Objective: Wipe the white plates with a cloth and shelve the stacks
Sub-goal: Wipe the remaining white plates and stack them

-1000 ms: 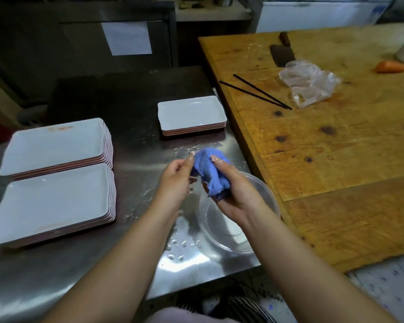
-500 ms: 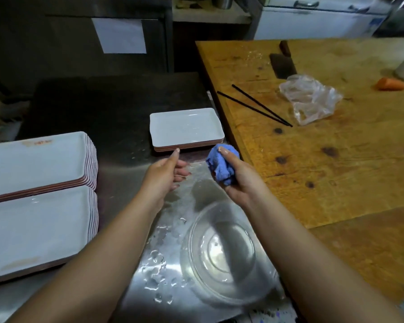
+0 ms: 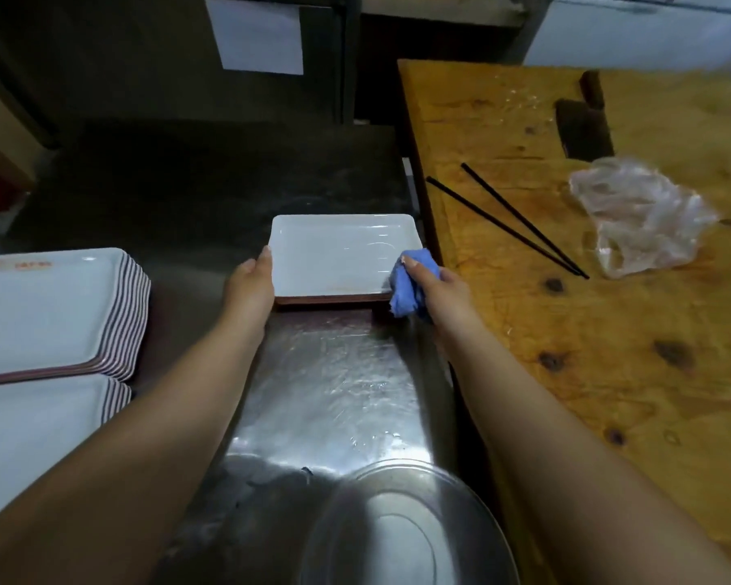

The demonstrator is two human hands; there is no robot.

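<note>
Steel counter [image 3: 338, 386], wet, abutting wooden table [image 3: 608, 331].
Left hand [image 3: 250, 289]: arm extended, thumb on left rim of small white plate stack [image 3: 338, 255], other fingers hidden. Right hand [image 3: 435, 285]: fingers curled round blue cloth [image 3: 406, 289] at stack's right near corner. Two larger plate stacks [image 3: 51, 314] far left.

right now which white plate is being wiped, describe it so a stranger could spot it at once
Start at the steel counter beside the wooden table. The small white rectangular plate lies at the counter's far right, next to the table's edge. Unlike the two tall stacks of larger white plates at left, the left hand steadies it while the right hand presses a blue cloth to it.
</note>
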